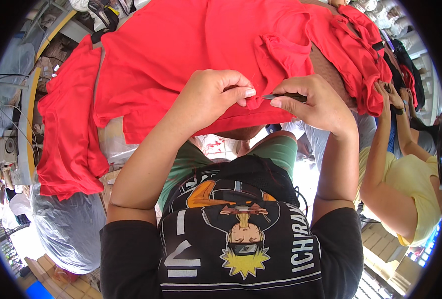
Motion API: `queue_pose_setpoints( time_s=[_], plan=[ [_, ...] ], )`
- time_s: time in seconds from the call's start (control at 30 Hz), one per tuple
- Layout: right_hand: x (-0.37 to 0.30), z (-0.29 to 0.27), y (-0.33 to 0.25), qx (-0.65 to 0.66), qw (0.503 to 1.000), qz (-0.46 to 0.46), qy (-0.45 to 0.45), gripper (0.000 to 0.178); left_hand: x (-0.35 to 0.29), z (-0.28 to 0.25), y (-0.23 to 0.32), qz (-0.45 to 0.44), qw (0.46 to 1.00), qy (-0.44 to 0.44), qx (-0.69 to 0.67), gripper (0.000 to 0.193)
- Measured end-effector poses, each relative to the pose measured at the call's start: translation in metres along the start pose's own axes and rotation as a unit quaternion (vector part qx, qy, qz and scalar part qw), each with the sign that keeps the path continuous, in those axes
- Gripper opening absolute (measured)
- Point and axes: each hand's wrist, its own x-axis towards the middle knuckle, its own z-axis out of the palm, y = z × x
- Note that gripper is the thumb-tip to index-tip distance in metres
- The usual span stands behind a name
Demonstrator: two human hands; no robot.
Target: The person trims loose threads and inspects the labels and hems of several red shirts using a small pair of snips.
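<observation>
A large red garment [156,55] lies spread over the table before me, its near edge hanging over the side. My left hand [210,94] pinches a small fold of the red cloth between thumb and fingertips, just above that edge. Closed round a pair of dark thread snips [296,96], my right hand [320,102] is just right of the pinched fold. The metal tips point left at the cloth, very near it; whether they touch I cannot tell. The fingers partly cover the snips' body.
Another red piece [71,124] drapes over the left side, above a plastic-wrapped bundle [69,231]. More red garments [360,55] are heaped at the far right. There a person in a yellow shirt [405,184] works with raised hands [391,95] close to that heap.
</observation>
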Motion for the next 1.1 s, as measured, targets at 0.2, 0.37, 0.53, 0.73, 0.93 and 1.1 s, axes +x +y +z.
queue_pose_setpoints(
  time_s=[0.2,0.37,0.53,0.73,0.93,1.1],
  plan=[
    [0.005,0.004,0.003,-0.024,0.999,-0.031,-0.019,0.022,-0.001,0.004,-0.002,0.036,0.999,0.034,-0.008,0.015],
    [0.007,0.006,0.001,-0.007,0.999,-0.006,-0.035,0.021,-0.002,0.005,-0.004,0.041,0.998,0.038,-0.003,0.015],
    [0.007,0.004,0.002,-0.017,0.999,0.004,-0.032,0.021,-0.003,0.005,-0.004,0.043,0.998,0.043,0.000,0.015],
    [0.009,0.012,0.002,-0.014,0.999,-0.035,-0.007,0.023,-0.004,0.008,0.000,0.035,0.999,0.033,0.000,0.014],
    [0.010,0.012,0.000,-0.033,0.998,-0.032,-0.042,0.022,-0.008,0.009,0.004,0.021,0.999,0.016,0.028,0.014],
    [0.008,0.016,0.009,-0.049,0.996,-0.070,-0.041,0.022,-0.010,0.011,0.006,-0.001,0.999,0.024,0.022,0.010]
  ],
)
